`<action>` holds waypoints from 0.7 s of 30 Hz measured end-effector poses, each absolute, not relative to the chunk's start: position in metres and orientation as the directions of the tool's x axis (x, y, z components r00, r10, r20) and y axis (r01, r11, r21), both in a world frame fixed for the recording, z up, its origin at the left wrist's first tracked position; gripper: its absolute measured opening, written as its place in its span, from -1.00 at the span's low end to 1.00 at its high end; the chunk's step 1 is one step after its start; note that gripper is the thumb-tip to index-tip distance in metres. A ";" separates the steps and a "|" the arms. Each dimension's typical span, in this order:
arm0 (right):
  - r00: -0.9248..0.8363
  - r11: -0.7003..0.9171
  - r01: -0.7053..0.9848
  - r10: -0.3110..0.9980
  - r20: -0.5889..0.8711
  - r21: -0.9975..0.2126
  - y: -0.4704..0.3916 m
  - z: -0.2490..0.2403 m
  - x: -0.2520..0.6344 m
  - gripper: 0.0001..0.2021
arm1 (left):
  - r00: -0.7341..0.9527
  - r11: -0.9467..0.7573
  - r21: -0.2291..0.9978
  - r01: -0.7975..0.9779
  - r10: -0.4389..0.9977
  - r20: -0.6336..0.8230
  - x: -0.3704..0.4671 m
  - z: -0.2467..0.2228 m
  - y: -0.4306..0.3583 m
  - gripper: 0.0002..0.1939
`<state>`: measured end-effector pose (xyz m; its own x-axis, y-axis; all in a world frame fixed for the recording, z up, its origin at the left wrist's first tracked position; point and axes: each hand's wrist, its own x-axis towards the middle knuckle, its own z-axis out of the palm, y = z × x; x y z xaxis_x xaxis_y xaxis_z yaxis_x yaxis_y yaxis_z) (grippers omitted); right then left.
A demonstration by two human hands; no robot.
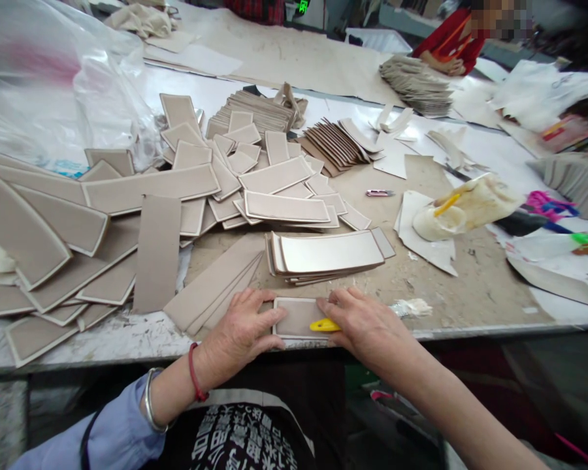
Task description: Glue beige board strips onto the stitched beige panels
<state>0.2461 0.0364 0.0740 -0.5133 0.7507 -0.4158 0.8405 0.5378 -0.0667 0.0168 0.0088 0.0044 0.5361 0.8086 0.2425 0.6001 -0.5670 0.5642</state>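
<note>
A small taupe rectangular panel (298, 313) with a pale border lies at the table's front edge, between my hands. My left hand (242, 323) grips its left end, thumb on top. At its right end, my right hand (367, 323) presses with the fingertips and also holds a brush (325, 325). The brush's yellow handle points left over the panel; its whitish bristles stick out to the right, behind the hand. Just beyond lies a stack of pale panels (330, 251). Left of it several plain taupe strips (218, 281) are fanned out.
A large heap of pale-edged panels (274, 176) covers the left and middle. Behind it are stacked pieces (333, 147). To the right are thread snips (379, 193) and a glue-crusted container (441, 219). A plastic bag (102, 85) is at left; a person in red (445, 46) sits across.
</note>
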 end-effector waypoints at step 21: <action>-0.560 0.527 0.826 0.728 -0.395 -0.201 0.040 0.079 0.257 -0.62 | 0.556 -0.592 0.523 0.613 0.794 0.245 0.017 0.002 0.009 -0.62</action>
